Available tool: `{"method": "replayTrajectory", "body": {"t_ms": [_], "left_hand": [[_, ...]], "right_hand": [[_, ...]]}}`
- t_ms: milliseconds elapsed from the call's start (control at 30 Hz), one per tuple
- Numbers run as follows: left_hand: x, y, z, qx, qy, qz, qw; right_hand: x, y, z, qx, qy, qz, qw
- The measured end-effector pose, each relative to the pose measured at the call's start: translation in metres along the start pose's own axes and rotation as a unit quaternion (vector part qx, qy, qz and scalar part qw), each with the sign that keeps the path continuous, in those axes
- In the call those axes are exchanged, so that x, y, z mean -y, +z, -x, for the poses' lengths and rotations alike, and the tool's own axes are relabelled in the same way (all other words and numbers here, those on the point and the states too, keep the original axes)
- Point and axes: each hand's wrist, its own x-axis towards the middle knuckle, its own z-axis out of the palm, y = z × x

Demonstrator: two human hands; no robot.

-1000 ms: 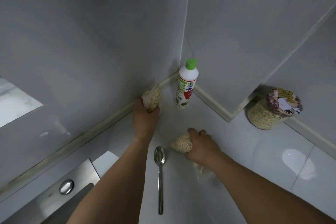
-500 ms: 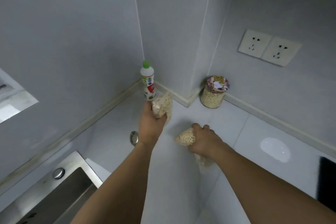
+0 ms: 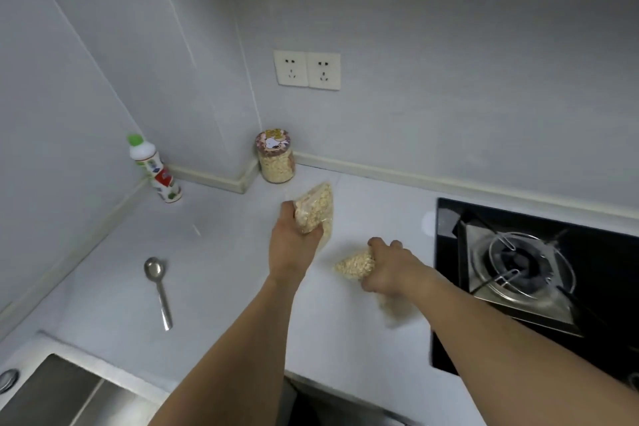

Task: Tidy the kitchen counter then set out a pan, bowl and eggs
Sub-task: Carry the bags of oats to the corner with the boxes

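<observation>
Both oat bags (image 3: 314,209) rightward (labels unreadable)

I have a single view, from the head camera, looking forward and down over the white counter (image 3: 221,270) toward the wall corner. It sits close, with both forearms reaching in from below. The sink (image 3: 52,394) clips bottom left, the stove (image 3: 518,266) right.

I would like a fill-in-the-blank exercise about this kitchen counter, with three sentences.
1. Each hand holds a clear bag of ____.
2. The spoon lies on the counter between the sink and the ____-capped bottle.
3. The jar stands below the two wall ____.

Missing words: oats; green; sockets
</observation>
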Motion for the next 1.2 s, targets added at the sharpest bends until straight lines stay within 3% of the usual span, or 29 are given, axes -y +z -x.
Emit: {"method": "replayTrajectory", "body": {"t_ms": [233, 500, 833, 1067, 1200], "left_hand": [[-0.047, 0.083, 0.070, 0.088, 0.048, -0.007, 0.995], [-0.084, 0.155, 0.087, 0.176, 0.101, -0.010, 0.979], [-0.143, 0.245, 0.160, 0.274, 0.194, -0.034, 0.941], [-0.204, 0.337, 0.288, 0.311, 0.187, 0.001, 0.932], [-0.244, 0.393, 0.379, 0.371, 0.196, 0.044, 0.907]], "right_hand": [[-0.098, -0.017, 0.068, -0.019, 0.077, -0.032, 0.996], [-0.161, -0.032, 0.112, -0.049, 0.176, -0.076, 0.980], [-0.260, -0.042, 0.189, -0.099, 0.257, -0.148, 0.950], [-0.395, -0.033, 0.290, -0.117, 0.332, -0.216, 0.911], [-0.475, -0.029, 0.357, -0.128, 0.357, -0.237, 0.894]]}}
